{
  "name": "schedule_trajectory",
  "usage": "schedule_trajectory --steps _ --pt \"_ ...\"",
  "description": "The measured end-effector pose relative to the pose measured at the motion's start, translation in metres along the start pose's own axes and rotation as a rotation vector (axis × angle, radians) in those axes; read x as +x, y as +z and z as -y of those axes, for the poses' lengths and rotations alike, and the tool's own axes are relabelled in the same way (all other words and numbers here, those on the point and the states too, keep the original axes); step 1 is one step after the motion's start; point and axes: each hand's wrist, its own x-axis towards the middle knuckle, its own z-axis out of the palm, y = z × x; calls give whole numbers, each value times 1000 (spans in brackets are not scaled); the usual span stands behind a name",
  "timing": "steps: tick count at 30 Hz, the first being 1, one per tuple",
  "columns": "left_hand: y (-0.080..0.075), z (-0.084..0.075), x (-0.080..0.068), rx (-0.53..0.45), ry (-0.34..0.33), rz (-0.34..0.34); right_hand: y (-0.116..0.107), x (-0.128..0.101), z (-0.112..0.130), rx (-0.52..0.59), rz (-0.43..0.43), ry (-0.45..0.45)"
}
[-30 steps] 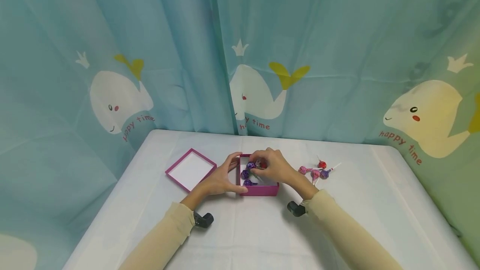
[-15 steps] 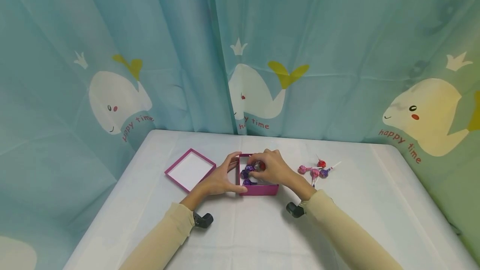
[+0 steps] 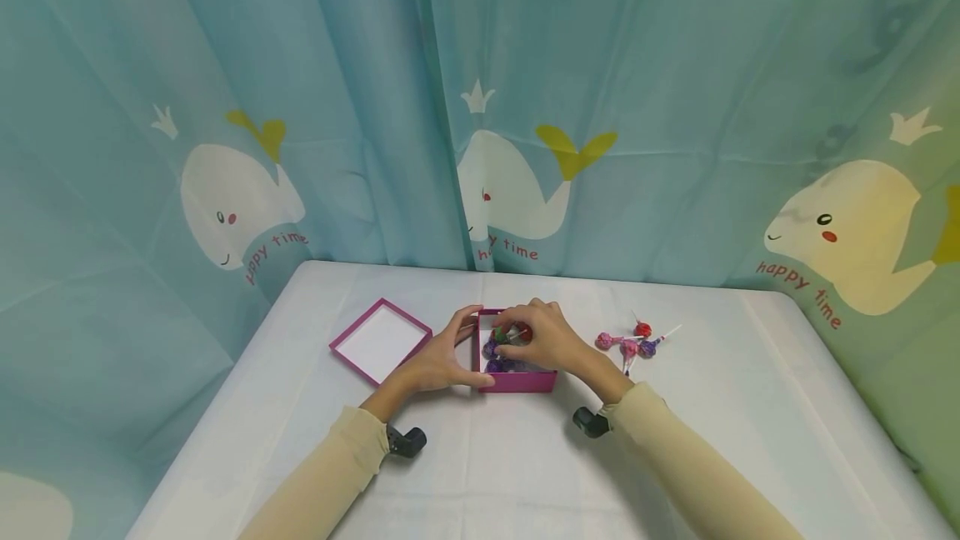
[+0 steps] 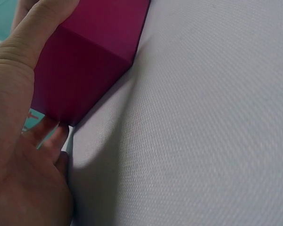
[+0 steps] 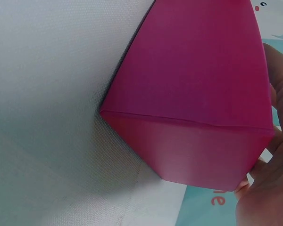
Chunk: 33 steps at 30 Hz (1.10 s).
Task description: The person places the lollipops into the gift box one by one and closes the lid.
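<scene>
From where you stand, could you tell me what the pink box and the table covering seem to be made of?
The pink box looks like matte cardboard: flat stiff walls, sharp folded edges, no gloss. Its lid has the same magenta rim with a white inside. The table covering seems to be white woven or non-woven cloth: a fine grainy texture and soft creases show up close.

An open magenta box [image 3: 517, 380] sits upright mid-table, holding purple-wrapped lollipops [image 3: 491, 350] and a red-wrapped lollipop [image 3: 523, 332] at its far end
</scene>
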Motion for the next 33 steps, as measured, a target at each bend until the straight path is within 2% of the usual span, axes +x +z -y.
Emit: schedule_trajectory --steps 6,11,18,27,33 --pt "1 1 0 -9 9 3 -6 -4 -1 48 -61 -25" --pt "2 2 0 -7 13 4 -22 -12 -6 129 -143 -48" --pt "2 2 -1 -8 -3 -5 -47 -35 -24 59 -214 -41" --pt "1 -4 0 -3 -13 -8 -69 -76 -45 40 -190 75" --pt "0 -5 -1 1 -9 -5 -70 -106 -56 55 -177 84"
